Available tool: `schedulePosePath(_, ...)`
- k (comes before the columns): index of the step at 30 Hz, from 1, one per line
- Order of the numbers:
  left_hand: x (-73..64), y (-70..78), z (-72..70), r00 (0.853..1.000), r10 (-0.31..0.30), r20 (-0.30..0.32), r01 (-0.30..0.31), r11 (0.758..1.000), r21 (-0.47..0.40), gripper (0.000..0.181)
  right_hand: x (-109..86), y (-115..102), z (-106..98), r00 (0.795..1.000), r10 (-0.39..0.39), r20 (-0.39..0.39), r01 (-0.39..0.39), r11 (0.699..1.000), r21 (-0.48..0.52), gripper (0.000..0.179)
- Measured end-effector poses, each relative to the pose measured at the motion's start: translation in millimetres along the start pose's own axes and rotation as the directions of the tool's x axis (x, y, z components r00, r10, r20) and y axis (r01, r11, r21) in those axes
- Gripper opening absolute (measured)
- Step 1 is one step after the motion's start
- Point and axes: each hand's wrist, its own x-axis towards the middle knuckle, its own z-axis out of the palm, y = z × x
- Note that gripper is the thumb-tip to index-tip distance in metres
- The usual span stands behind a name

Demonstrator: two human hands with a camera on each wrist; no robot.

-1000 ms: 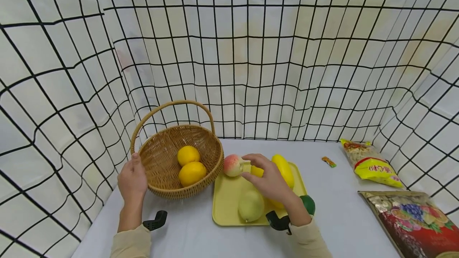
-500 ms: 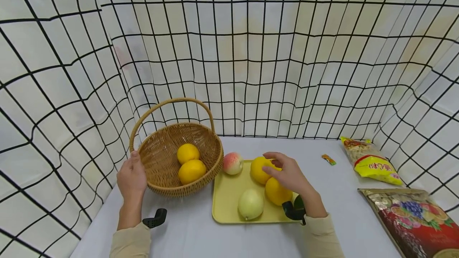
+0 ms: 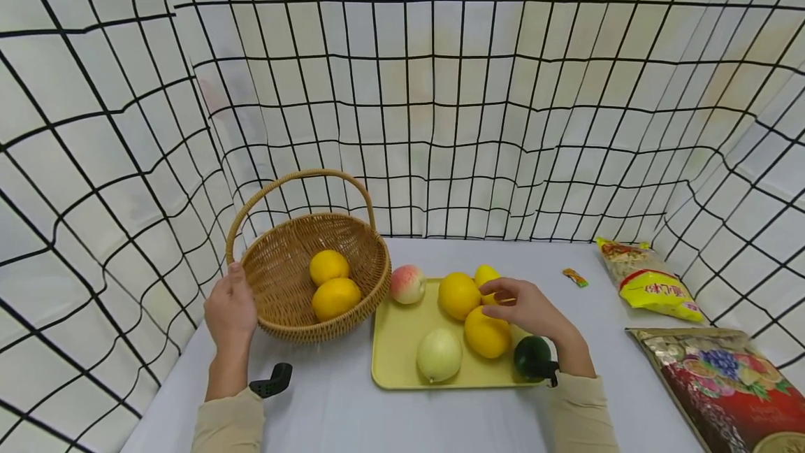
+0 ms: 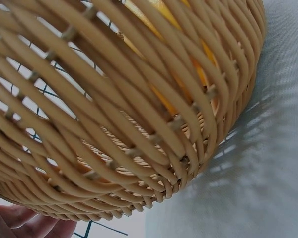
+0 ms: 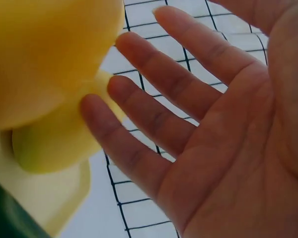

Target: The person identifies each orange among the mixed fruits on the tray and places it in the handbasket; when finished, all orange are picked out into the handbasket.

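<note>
My left hand [image 3: 231, 306] grips the left rim of the wicker basket [image 3: 277, 285], thumb up beside the foot of its handle. The basket tilts toward me, and two oranges [image 3: 336, 299] lie inside it. In the left wrist view the woven wall [image 4: 114, 99] hides most of that hand; only some fingers [image 4: 35, 225] show. My right hand [image 3: 531, 310], holding nothing, hovers over the right side of the yellow tray [image 3: 396, 348]. Its spread fingers [image 5: 144, 114] come close to an orange [image 3: 487, 332] and a long yellow fruit [image 3: 487, 274], partly hidden behind the hand.
On the tray are also another orange [image 3: 458, 296], a pale green pear [image 3: 439, 355], a peach [image 3: 407, 284] at the back left corner and a dark green fruit [image 3: 531, 357]. Snack bags [image 3: 660, 292] and a small wrapper [image 3: 575, 277] lie right. Grid-patterned cloth [image 3: 434, 89] encloses the table.
My right hand has drawn back to the right from beside the peach, across the tray, uncovering the oranges. My left hand keeps its grip on the basket, which stays in place.
</note>
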Motion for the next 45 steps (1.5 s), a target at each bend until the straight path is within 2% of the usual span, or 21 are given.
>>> schedulePosePath(6,-0.8,-1.6,-0.3,1.000,-0.002,0.000,0.002,1.000,0.009,0.071,-4.0,11,-5,0.998,-0.010,0.065,0.010,1.000,0.006,0.036)
schedulePosePath(14,-2.2,-2.5,-1.0,1.000,-0.018,0.001,0.018,1.000,0.013,0.069,-7.7,16,-8,0.983,-0.028,0.183,0.020,0.999,0.048,0.045)
schedulePosePath(25,-2.2,-2.5,-0.2,1.000,-0.011,0.000,0.011,1.000,0.007,0.068,-5.5,18,-3,0.970,0.002,0.245,0.004,1.000,-0.021,0.059)
schedulePosePath(34,-1.8,-0.6,-1.4,1.000,-0.018,-0.001,0.018,1.000,0.008,0.068,0.7,9,6,0.947,-0.050,0.318,0.050,0.999,0.007,0.061)
schedulePosePath(45,-2.1,-0.5,-0.5,1.000,-0.010,-0.003,0.010,1.000,0.007,0.069,2.0,8,10,0.925,-0.045,0.376,0.035,0.999,0.034,0.067)
